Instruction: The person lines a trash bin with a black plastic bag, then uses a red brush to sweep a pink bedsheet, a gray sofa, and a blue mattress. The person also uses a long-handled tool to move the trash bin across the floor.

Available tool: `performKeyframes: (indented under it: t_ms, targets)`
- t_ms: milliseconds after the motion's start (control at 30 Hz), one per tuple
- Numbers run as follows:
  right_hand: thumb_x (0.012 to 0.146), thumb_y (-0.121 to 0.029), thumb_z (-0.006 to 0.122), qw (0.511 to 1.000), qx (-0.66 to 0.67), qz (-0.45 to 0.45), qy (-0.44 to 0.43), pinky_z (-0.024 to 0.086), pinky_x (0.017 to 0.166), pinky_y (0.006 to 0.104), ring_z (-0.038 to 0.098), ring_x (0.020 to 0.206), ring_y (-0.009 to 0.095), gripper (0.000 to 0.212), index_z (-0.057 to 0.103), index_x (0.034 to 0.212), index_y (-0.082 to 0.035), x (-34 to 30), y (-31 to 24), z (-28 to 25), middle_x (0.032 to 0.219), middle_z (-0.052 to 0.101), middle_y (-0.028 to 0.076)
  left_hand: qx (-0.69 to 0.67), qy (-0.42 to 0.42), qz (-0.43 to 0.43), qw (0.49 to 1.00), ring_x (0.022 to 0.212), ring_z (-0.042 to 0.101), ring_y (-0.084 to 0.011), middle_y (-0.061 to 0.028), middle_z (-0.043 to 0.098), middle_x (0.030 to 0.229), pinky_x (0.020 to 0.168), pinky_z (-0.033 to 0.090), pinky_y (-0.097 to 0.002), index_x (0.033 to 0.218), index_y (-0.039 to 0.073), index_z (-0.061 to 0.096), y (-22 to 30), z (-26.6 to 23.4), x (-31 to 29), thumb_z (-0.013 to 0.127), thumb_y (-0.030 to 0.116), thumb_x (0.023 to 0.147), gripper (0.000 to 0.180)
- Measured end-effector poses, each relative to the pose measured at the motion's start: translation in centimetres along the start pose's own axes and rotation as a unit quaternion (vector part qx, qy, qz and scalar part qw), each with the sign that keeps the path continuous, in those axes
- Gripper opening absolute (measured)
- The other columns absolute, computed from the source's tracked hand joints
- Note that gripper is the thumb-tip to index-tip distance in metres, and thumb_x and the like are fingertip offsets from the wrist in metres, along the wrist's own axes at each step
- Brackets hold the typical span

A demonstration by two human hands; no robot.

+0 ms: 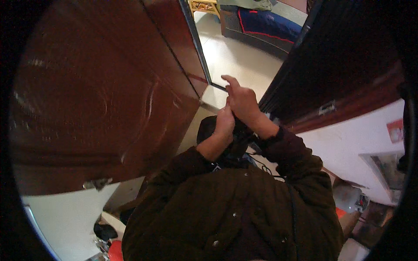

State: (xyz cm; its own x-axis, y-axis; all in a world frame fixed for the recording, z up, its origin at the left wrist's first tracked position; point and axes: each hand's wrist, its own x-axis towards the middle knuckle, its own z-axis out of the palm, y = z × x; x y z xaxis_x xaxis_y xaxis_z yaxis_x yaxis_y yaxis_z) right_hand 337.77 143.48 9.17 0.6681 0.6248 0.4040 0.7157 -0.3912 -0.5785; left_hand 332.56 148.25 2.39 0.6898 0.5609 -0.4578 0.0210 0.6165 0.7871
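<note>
My two hands meet in front of my chest, in the gap between two dark brown panels. The right hand point(244, 103) is on top, with a finger stretched out toward the far left and the others partly bent. No object shows in it. Just below and to its left, my left hand point(224, 123) touches it. The left fingers are mostly covered by the right hand, so I cannot tell whether they hold anything. Both forearms wear the dark sleeves of a brown buttoned jacket point(217, 195).
A large glossy brown door point(109, 95) fills the left, and another dark door panel point(344, 74) stands at right. Beyond the doorway is a pale floor point(235, 56) and a dark sofa with a blue, red-edged cloth point(270, 24). A clear plastic container point(348, 198) sits lower right.
</note>
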Motion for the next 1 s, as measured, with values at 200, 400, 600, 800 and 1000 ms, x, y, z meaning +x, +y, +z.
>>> performKeyframes:
  t_ms: [200, 400, 600, 800, 1000]
  targets:
    - [0.076, -0.005, 0.051, 0.993, 0.077, -0.073, 0.057, 0.046, 0.050, 0.0352, 0.056, 0.054, 0.028, 0.028, 0.054, 0.104, -0.006, 12.6, 7.0, 1.7, 0.069, 0.057, 0.019, -0.049, -0.203, 0.045, 0.977, 0.080, 0.051, -0.0151, -0.0068, 0.054, 0.090, 0.072, 0.042, -0.0278, 0.106, 0.001, 0.049, 6.1, 5.8, 12.0, 0.041, 0.029, 0.088, 0.035]
    - [0.076, -0.008, 0.054, 0.943, 0.139, -0.293, 0.077, 0.046, 0.049, 0.0368, 0.058, 0.060, 0.030, 0.023, 0.051, 0.099, -0.009, 23.4, 12.6, 4.4, 0.069, 0.056, 0.019, -0.048, -0.078, 0.006, 0.996, 0.083, 0.048, -0.0116, -0.0051, 0.055, 0.091, 0.075, 0.040, -0.0254, 0.098, -0.001, 0.054, 12.2, 11.0, 23.1, 0.032, 0.039, 0.092, 0.046]
    - [0.076, -0.006, 0.052, 0.986, 0.122, -0.081, 0.076, 0.047, 0.055, 0.0362, 0.058, 0.063, 0.033, 0.026, 0.053, 0.101, -0.013, 38.5, 18.7, 7.4, 0.080, 0.058, 0.019, -0.095, -0.163, -0.027, 0.982, 0.071, 0.046, -0.0094, 0.0004, 0.051, 0.076, 0.064, 0.039, -0.0254, 0.080, 0.007, 0.053, 17.0, 15.7, 38.1, 0.035, 0.043, 0.091, 0.041]
    - [0.075, -0.008, 0.053, 0.989, 0.086, 0.021, 0.120, 0.045, 0.054, 0.0400, 0.056, 0.065, 0.037, 0.025, 0.051, 0.100, -0.008, 51.1, 21.5, 6.4, 0.072, 0.055, 0.021, 0.117, -0.122, 0.022, 0.985, 0.088, 0.049, -0.0145, -0.0054, 0.055, 0.090, 0.077, 0.040, -0.0278, 0.101, 0.002, 0.056, 25.3, 21.8, 45.1, 0.038, 0.040, 0.090, 0.043]
    - [0.074, -0.010, 0.055, 0.993, 0.091, -0.071, 0.019, 0.046, 0.060, 0.0368, 0.058, 0.069, 0.034, 0.029, 0.053, 0.104, -0.010, 57.7, 24.1, 6.9, 0.076, 0.057, 0.018, -0.181, -0.199, -0.074, 0.960, 0.080, 0.049, -0.0104, -0.0006, 0.051, 0.085, 0.073, 0.041, -0.0248, 0.092, 0.008, 0.055, 29.6, 25.0, 52.1, 0.037, 0.038, 0.091, 0.035]
